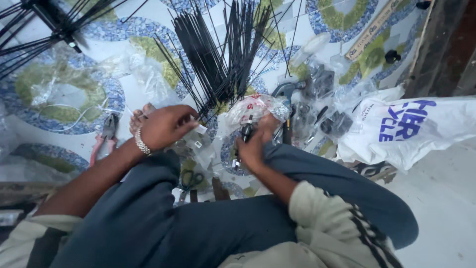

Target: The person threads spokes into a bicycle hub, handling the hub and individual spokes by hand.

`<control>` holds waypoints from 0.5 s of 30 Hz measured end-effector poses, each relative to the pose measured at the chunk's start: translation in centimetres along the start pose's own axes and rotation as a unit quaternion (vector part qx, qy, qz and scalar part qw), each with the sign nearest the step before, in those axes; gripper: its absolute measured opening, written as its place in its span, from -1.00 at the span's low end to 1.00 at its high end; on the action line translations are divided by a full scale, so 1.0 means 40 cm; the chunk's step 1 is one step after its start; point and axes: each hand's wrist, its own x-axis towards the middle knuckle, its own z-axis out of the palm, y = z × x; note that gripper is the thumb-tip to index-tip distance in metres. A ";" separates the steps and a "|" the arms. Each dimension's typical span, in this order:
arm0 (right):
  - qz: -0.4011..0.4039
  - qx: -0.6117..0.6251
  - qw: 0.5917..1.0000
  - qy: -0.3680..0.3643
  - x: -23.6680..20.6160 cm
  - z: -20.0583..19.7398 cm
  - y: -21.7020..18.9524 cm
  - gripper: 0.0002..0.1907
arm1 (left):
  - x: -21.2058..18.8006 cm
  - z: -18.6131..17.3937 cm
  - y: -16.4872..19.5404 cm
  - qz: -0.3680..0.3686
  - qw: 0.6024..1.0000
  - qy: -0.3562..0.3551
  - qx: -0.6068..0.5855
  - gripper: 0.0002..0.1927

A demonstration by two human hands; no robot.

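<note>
Seated on a patterned tiled floor (124,94), knees up, hands working between them. Left hand (166,126) — bracelet at the wrist — has its fingers closed on a small clear packet (198,131), pinched at the upper edge. Right hand (258,144) is clamped round a small dark metal part (246,133), fingers wrapped; the exact shape of the part is too blurred to tell.

Both things sit just in front of the knees, near each other but not touching.

Handling, as a judgement: the packet looks light, limp and slippery, best pinched at a corner or edge. The metal part looks stiff and a little heavier — hold it round the body, not the tip.

Around them: a fan of thin black rods (223,54) propped upright just beyond the hands, pink-handled pliers (105,136) on the floor to the left, scissors (191,179) between the legs, crumpled clear bags (144,74), and a white printed plastic bag (411,129) to the right.
</note>
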 end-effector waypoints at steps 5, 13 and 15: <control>0.046 0.293 0.947 -0.121 -0.066 0.016 -0.210 -0.19 | 0.011 0.061 -0.054 0.048 0.987 -0.034 -0.151 -0.53; -0.268 0.098 0.953 -0.100 0.145 0.025 -0.481 -0.73 | -0.012 0.020 -0.153 -0.105 0.813 0.303 -0.486 -0.66; -0.306 -0.010 0.952 -0.011 0.236 0.051 -0.500 -0.65 | -0.036 -0.009 -0.178 -0.100 0.789 0.340 -0.501 -0.72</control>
